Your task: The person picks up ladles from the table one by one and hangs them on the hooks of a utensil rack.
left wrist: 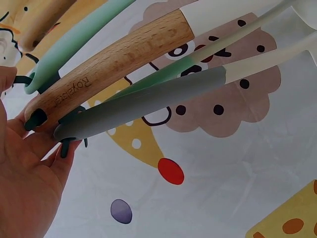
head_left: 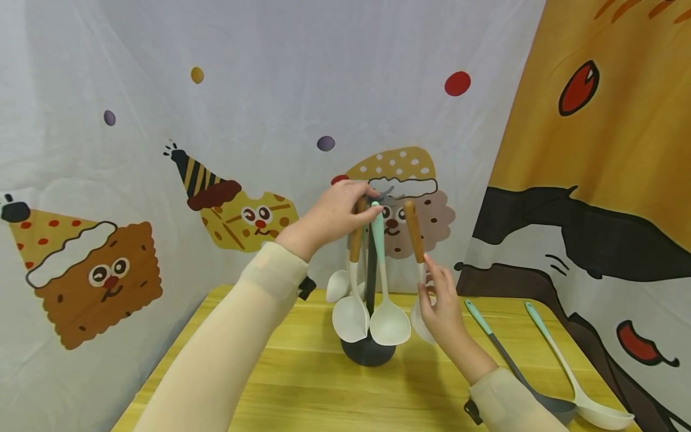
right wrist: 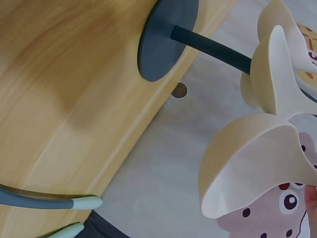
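Wooden-handled ladle (head_left: 414,231) hangs pinched in our right hand (head_left: 444,303), right of the stand (head_left: 369,355), whose top our left hand (head_left: 336,211) grips. Two green-handled ladles (head_left: 560,355) lie right on the tabletop (head_left: 299,372).

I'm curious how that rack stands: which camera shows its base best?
Right wrist view: the base shows largest, though cropped above. The head view has it partly behind ladles; the left wrist view omits it.

We're seeing brown handle (left wrist: 119,67) in smooth wood, grain showing. White ladle (right wrist: 257,166) looks plastic, kinda matt. Dark stand (head_left: 369,354) matt too. Tabletop (head_left: 291,372) wood-grained, slight sheen. Backdrop (head_left: 270,78): wrinkly cloth.
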Demonstrator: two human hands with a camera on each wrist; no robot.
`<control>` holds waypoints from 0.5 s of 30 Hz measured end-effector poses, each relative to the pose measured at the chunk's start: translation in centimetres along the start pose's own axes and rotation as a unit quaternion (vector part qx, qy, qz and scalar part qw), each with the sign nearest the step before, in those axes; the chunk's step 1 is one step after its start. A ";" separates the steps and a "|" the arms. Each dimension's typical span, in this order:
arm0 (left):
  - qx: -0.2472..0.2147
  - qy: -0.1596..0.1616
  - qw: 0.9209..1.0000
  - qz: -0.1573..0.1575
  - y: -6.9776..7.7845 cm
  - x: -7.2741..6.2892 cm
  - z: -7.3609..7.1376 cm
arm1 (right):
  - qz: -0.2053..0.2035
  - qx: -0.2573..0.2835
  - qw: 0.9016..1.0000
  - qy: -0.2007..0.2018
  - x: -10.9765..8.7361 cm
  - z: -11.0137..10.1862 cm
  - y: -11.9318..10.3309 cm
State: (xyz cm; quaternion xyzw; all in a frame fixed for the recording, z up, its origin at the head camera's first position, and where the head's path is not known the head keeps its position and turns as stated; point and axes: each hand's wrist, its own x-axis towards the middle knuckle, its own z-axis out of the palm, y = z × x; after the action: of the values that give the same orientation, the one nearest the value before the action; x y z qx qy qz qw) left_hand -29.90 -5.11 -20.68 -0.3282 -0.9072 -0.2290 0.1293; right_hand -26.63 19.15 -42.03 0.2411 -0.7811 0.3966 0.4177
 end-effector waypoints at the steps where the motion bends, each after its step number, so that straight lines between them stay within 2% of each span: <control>1: 0.000 0.000 1.000 0.000 0.0 0.0 0.0 | -0.004 0.001 1.000 0.001 0.1 0.0 -0.1; 8: 0.003 0.000 1.000 0.002 0.0 0.0 0.0 | -0.047 0.004 0.999 0.017 0.5 0.2 -0.3; 15: -0.002 0.002 1.000 0.004 -0.1 0.0 0.1 | -0.048 0.000 0.999 0.009 0.8 0.2 -0.4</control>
State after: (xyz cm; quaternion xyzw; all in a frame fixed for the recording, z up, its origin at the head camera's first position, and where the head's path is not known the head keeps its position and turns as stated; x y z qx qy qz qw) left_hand -29.94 -5.15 -20.77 -0.3319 -0.9049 -0.2315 0.1317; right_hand -26.90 18.73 -41.30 0.2746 -0.7649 0.3784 0.4431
